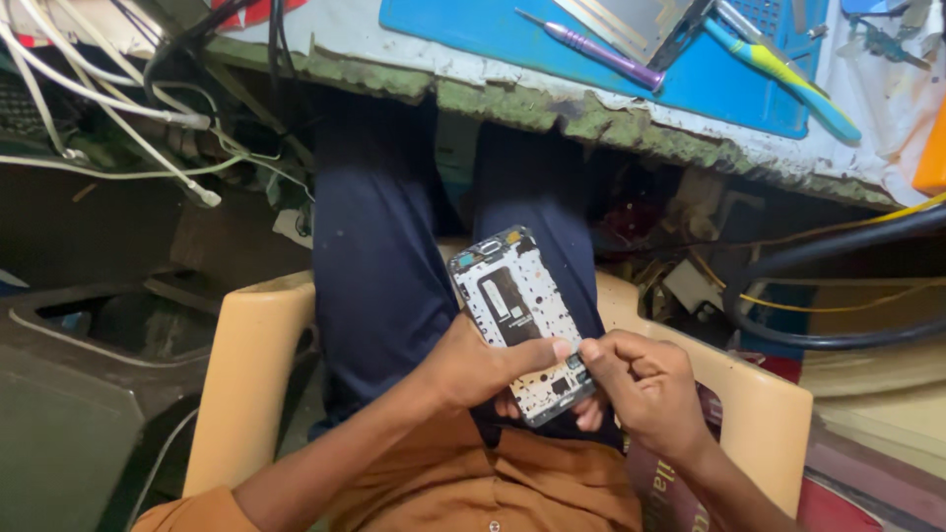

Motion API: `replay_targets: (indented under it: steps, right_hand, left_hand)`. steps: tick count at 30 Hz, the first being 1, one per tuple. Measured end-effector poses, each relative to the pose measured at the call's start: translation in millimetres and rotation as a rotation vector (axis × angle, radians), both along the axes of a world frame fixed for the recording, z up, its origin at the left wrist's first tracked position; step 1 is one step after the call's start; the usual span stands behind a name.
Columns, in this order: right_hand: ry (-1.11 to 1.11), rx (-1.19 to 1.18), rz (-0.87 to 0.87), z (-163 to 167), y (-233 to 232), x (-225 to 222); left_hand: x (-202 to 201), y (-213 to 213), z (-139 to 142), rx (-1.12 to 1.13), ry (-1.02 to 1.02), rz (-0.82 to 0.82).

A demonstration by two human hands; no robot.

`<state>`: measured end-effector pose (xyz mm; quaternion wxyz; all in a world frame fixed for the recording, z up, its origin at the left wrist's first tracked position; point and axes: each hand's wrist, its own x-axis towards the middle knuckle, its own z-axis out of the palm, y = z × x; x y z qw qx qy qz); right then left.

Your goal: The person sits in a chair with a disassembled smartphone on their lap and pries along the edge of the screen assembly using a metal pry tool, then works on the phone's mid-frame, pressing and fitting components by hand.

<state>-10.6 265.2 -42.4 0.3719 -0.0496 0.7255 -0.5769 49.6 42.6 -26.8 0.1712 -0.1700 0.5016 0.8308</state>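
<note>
An opened phone body point(512, 305), white inner frame with a dark patch in its middle, lies tilted over my lap. My left hand point(471, 363) grips its lower left side, thumb laid across the frame. My right hand point(639, 386) holds the bottom right corner, fingertips pinched at the phone's lower edge beside my left thumb. I cannot tell whether a small part sits between those fingertips. My legs in dark blue trousers point(379, 266) are under the phone.
I sit on a tan plastic chair point(251, 374). Above is a worn workbench edge point(591, 113) with a blue mat point(463, 30), a purple screwdriver point(601, 51), a blue-yellow tool point(788, 79) and a metal plate point(631, 22). White cables point(118, 118) hang left; black and yellow cables point(838, 286) right.
</note>
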Motion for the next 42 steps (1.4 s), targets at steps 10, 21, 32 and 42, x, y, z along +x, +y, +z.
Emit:
replay_targets:
  steps: [10,21,32,42]
  right_hand:
    - [-0.255,-0.114,0.076,9,4,-23]
    - [-0.122,-0.058,0.120,6,5,-11]
    - [-0.172,-0.005,0.085,0,8,-15]
    - [-0.036,0.013,0.118,13,11,-12]
  left_hand:
    - [-5,-2,5,0.102,-0.071,-0.011]
    - [-5,-5,8,-0.076,-0.081,-0.043]
    - [-6,0,11,0.019,-0.124,-0.123]
    - [-7,-7,16,-0.068,-0.097,-0.074]
